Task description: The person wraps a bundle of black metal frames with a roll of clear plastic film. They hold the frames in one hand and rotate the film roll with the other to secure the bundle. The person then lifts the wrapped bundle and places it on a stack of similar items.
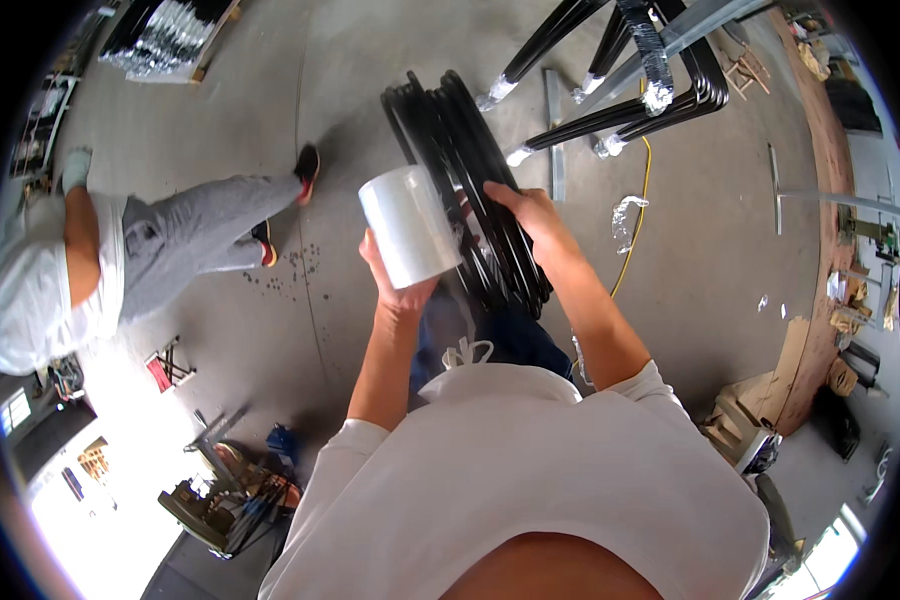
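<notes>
My left hand (404,292) is closed around a roll of clear plastic stretch film (407,225), held upright but slightly tilted in front of me. Just right of the roll is a bundle of black bent metal tubes (490,190), standing in front of my legs. My right hand (530,212) grips the right side of this bundle; the thumb lies over the tubes and the other fingers are partly hidden behind them. Between the tubes, a pale shiny patch shows, perhaps film.
More black tube frames (610,115) with film-wrapped ends stand on grey metal bars at the upper right. A yellow cord (632,240) and a scrap of film (625,222) lie on the floor. To the left, a co-worker in grey trousers (195,225) stands. A loaded pallet (202,65) lies far left.
</notes>
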`<state>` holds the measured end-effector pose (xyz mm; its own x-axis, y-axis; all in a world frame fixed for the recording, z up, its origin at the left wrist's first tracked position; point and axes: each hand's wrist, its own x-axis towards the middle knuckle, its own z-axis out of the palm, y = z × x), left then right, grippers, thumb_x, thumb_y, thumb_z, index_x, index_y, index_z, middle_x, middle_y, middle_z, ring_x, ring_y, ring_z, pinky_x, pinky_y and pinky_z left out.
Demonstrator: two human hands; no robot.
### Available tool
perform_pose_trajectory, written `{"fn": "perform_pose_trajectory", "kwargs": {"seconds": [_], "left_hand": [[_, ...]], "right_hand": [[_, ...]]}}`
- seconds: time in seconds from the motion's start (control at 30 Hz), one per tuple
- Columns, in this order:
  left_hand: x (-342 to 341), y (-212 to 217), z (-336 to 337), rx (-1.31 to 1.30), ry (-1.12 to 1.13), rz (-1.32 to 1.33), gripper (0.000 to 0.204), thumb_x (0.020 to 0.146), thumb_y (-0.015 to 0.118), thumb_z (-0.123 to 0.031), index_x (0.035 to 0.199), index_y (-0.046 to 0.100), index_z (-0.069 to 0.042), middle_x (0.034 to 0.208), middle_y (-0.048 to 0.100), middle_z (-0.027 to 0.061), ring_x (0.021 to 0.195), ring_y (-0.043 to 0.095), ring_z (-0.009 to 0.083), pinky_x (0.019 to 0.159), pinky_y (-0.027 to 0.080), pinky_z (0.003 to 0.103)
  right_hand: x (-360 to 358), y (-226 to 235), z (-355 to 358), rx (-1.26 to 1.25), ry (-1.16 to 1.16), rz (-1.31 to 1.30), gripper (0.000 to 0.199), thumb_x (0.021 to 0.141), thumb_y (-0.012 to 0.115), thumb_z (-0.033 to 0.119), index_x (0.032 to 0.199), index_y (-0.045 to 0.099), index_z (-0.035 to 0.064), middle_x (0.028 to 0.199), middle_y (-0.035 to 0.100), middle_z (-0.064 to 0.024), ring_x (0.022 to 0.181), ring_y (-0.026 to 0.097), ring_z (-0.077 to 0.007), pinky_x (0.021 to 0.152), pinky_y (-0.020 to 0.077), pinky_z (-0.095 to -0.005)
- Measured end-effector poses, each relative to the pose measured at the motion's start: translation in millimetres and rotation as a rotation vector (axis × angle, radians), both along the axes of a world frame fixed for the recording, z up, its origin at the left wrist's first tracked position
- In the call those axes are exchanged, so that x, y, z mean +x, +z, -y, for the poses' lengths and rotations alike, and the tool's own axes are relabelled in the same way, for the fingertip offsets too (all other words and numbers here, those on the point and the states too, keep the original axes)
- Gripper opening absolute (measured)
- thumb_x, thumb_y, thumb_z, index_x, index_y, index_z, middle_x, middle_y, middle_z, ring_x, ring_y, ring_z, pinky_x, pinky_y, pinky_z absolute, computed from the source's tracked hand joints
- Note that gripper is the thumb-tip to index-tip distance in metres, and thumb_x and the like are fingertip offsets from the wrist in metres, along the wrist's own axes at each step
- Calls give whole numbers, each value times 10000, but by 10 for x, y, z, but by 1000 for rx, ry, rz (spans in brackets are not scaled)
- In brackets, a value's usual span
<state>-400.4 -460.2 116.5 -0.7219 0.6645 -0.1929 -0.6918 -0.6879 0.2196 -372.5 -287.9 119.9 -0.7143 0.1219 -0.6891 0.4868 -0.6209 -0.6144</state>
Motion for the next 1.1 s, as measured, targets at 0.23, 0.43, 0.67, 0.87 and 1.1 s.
{"fn": "perform_pose_trajectory", "kwargs": {"seconds": [0.23,0.43,0.67,0.87,1.1], "left_hand": [[36,-120,317,-154,-12,-56,744,727,482,-589,1273,358,-99,1218,444,123,1111,432,313,923,344,528],[124,-351,619,-292,-32,-146,747,747,449,-602,1279,346,-88,1206,460,160,1086,472,310,870,408,482],[410,-609,1008,-439,-13,-209,801,744,451,-603,1283,318,-26,1205,459,188,1080,485,301,871,427,411],[480,-873,1293,-614,-102,-141,594,842,456,-452,1230,383,-9,1134,527,108,1012,531,213,879,426,365],[380,-701,1418,-522,-157,-181,639,787,531,-476,1213,397,-19,1089,540,99,978,541,210,851,439,372]], "right_hand": [[51,-46,398,-14,-19,-77,325,850,503,222,889,603,-84,735,628,-134,548,594,-179,472,492,-276],[168,-751,727,-15,-56,62,375,810,554,305,836,610,-65,719,615,-109,573,587,-180,528,480,-284],[607,-810,1010,165,125,132,382,826,547,285,1002,553,-54,880,604,-100,761,575,-163,670,456,-292],[808,-1198,968,515,416,-353,458,869,467,386,1077,510,-20,978,574,-117,899,535,-174,813,402,-306],[769,-1068,871,597,296,-160,364,911,370,340,919,525,11,701,551,-44,574,531,-152,546,447,-292]]}}
